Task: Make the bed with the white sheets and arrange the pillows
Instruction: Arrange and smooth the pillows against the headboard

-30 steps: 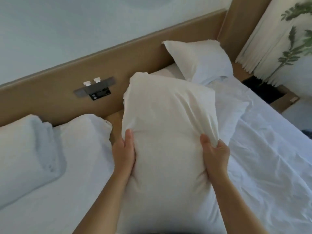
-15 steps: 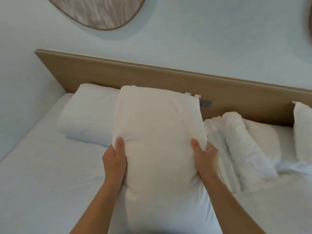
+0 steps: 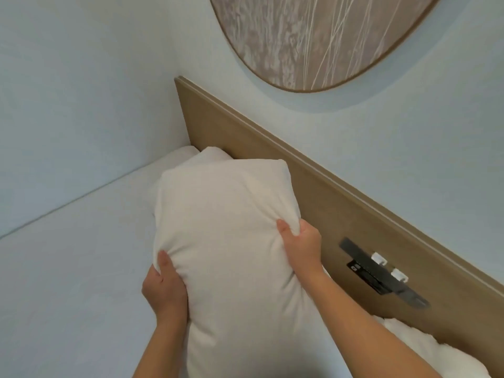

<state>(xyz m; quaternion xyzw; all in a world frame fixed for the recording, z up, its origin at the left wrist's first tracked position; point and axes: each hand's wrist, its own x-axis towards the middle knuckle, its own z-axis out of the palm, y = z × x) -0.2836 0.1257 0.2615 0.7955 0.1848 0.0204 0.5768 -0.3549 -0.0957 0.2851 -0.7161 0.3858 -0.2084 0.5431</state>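
Over the sheet (image 3: pixel 68 268), near the headboard (image 3: pixel 341 214): left hand (image 3: pixel 163 293) and right hand (image 3: pixel 301 246) grip the pillow (image 3: pixel 226 241) sides, fingers curled into fabric, thumbs on top.

White pillow (image 3: pixel 226 241) held on end over your white sheet (image 3: pixel 68 268).
Its sides bunch in your grip; a second pillow (image 3: pixel 185 154) lies behind it.

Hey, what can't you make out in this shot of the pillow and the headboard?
Head view only.
Second pillow: mostly hidden behind the held pillow.
Left hand: fingers other than the thumb lie behind the held pillow.
Black label on the headboard: print too small to read.
Round wall panel: cut off by the top edge.
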